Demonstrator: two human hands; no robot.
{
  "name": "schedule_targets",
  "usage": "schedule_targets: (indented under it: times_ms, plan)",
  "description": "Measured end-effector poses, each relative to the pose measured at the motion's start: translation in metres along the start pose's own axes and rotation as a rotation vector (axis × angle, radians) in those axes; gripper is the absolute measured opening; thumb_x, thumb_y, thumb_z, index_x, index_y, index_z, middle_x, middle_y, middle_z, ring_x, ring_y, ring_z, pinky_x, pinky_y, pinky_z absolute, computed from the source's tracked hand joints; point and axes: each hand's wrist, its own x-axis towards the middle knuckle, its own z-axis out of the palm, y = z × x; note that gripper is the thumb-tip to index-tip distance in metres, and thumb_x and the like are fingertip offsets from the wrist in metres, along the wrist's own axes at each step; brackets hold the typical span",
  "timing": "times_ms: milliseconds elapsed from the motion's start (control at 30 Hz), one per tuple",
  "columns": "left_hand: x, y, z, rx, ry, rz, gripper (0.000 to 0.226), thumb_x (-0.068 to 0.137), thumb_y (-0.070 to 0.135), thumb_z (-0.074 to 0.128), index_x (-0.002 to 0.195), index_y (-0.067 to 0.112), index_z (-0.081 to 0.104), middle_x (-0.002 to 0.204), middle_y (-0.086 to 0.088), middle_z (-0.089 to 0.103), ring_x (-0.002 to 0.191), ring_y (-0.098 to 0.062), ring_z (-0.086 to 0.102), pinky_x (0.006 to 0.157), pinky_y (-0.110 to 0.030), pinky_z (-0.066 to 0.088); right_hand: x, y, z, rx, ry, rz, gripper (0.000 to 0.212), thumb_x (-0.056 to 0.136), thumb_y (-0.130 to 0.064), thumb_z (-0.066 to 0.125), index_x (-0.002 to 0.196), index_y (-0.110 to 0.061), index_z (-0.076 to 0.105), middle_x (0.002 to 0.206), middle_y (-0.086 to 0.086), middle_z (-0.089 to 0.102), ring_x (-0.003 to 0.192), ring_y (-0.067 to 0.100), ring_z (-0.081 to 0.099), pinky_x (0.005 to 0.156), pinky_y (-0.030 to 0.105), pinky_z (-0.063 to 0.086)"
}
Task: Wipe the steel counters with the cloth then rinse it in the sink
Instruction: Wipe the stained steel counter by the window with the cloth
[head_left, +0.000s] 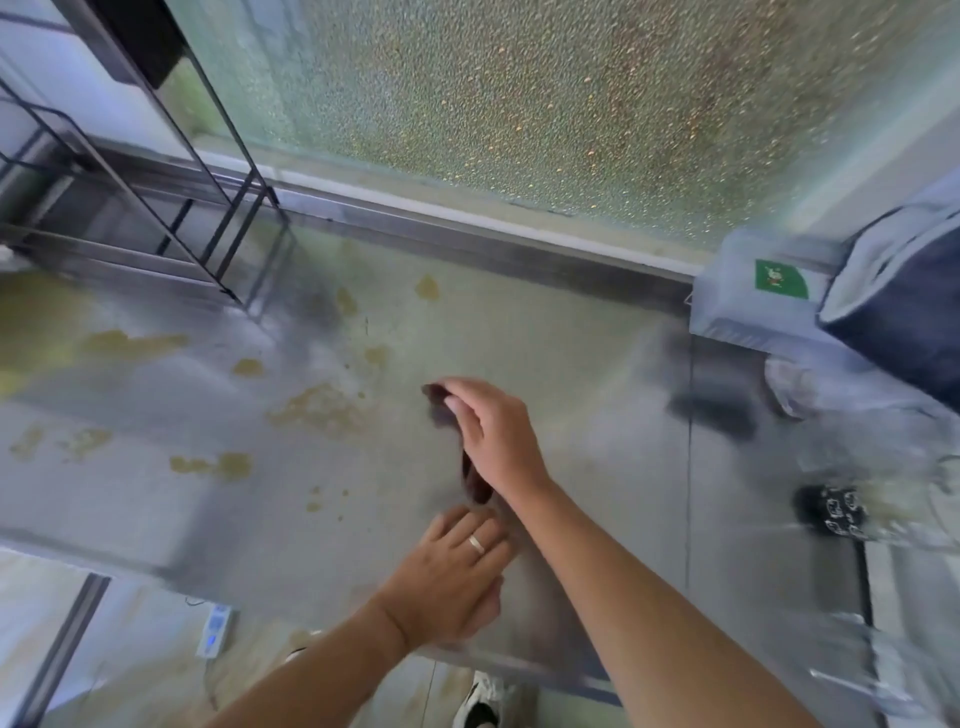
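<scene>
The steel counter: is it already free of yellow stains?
No, yellowish stains lie on the steel counter left of the hands.

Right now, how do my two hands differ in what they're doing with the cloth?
The right hand is farther out over the counter, pinching the dark cloth at its top end; the left hand sits nearer the counter's front edge, at the cloth's lower end. The left hand wears a ring; the right shows none. Both touch the cloth.
</scene>
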Motion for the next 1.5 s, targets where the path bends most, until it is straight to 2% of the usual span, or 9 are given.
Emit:
schedule_targets:
  times_ms: [133,233,333,600,800,967,1200,1300,1500]
  plan:
    - [0.048,0.011,0.004,-0.018,0.044,-0.178,0.043,0.079,0.031,0.053,0.119,0.013,0.054,0.123,-0.009,0.059,0.112,-0.030,0.057,0.094,-0.043,0.044,0.010,0.065,-0.093,-0.366,0.372,0.192,0.033,0.103,-0.013,0.051,0.133,-0.006,0.062,0.133,0.011,0.065,0.121,0.027,0.061,0.106,0.042,0.047]
    - [0.062,0.013,0.015,-0.031,0.015,-0.264,0.041,0.081,0.030,0.054,0.118,0.014,0.057,0.123,-0.007,0.057,0.111,-0.030,0.058,0.095,-0.044,0.047,-0.008,0.112,-0.107,-0.721,0.235,0.469,0.054,0.103,-0.035,0.041,0.151,-0.009,0.043,0.160,0.017,0.039,0.149,0.036,0.034,0.120,0.055,0.030]
    - [0.063,0.014,0.023,-0.014,0.018,-0.294,0.036,0.082,0.029,0.058,0.115,0.015,0.060,0.122,-0.006,0.057,0.108,-0.029,0.057,0.096,-0.045,0.046,-0.002,0.131,-0.096,-0.797,0.231,0.463,0.055,0.103,-0.033,0.042,0.151,-0.005,0.041,0.161,0.020,0.036,0.151,0.038,0.029,0.125,0.054,0.021]
    - [0.065,0.011,0.034,0.023,0.105,-0.259,0.039,0.079,0.030,0.064,0.114,0.013,0.066,0.120,-0.008,0.061,0.108,-0.029,0.058,0.099,-0.043,0.045,0.078,0.128,-0.049,-0.698,0.323,0.366,0.050,0.097,-0.023,0.052,0.144,-0.005,0.052,0.156,0.017,0.045,0.148,0.034,0.039,0.124,0.043,0.026]
    - [0.063,0.011,0.037,0.059,0.111,-0.233,0.036,0.081,0.032,0.057,0.110,0.014,0.067,0.114,-0.010,0.062,0.103,-0.034,0.059,0.099,-0.045,0.040,0.086,0.077,-0.004,-0.469,0.025,0.011,0.045,0.081,-0.009,0.063,0.126,-0.014,0.064,0.146,0.005,0.057,0.135,0.027,0.052,0.106,0.044,0.044]
    - [0.061,0.011,0.038,0.078,0.119,-0.204,0.036,0.083,0.030,0.053,0.115,0.017,0.064,0.111,-0.007,0.063,0.105,-0.032,0.052,0.095,-0.048,0.042,0.073,0.055,0.028,-0.427,-0.140,-0.251,0.052,0.086,-0.004,0.066,0.137,-0.018,0.063,0.151,-0.001,0.055,0.143,0.021,0.047,0.111,0.038,0.037]
    - [0.062,0.012,0.036,0.044,0.086,-0.278,0.035,0.082,0.030,0.063,0.113,0.014,0.066,0.120,-0.006,0.060,0.112,-0.029,0.057,0.098,-0.045,0.042,0.052,0.151,-0.093,-0.660,0.168,0.084,0.056,0.085,0.004,0.061,0.138,-0.014,0.061,0.148,0.006,0.056,0.140,0.030,0.050,0.109,0.043,0.040]
    - [0.063,0.013,0.033,0.019,0.101,-0.285,0.034,0.082,0.029,0.059,0.111,0.013,0.065,0.119,-0.007,0.060,0.108,-0.029,0.058,0.096,-0.045,0.045,0.058,0.137,-0.080,-0.649,0.282,0.274,0.055,0.084,0.005,0.058,0.135,-0.013,0.062,0.148,0.007,0.056,0.141,0.031,0.048,0.112,0.045,0.040]
    - [0.062,0.013,0.029,0.028,0.092,-0.306,0.035,0.083,0.028,0.054,0.112,0.010,0.064,0.117,-0.008,0.060,0.108,-0.030,0.059,0.096,-0.043,0.045,0.013,0.069,-0.032,-0.390,-0.198,-0.207,0.044,0.096,-0.007,0.053,0.136,-0.023,0.063,0.151,-0.007,0.055,0.146,0.014,0.042,0.115,0.031,0.028]
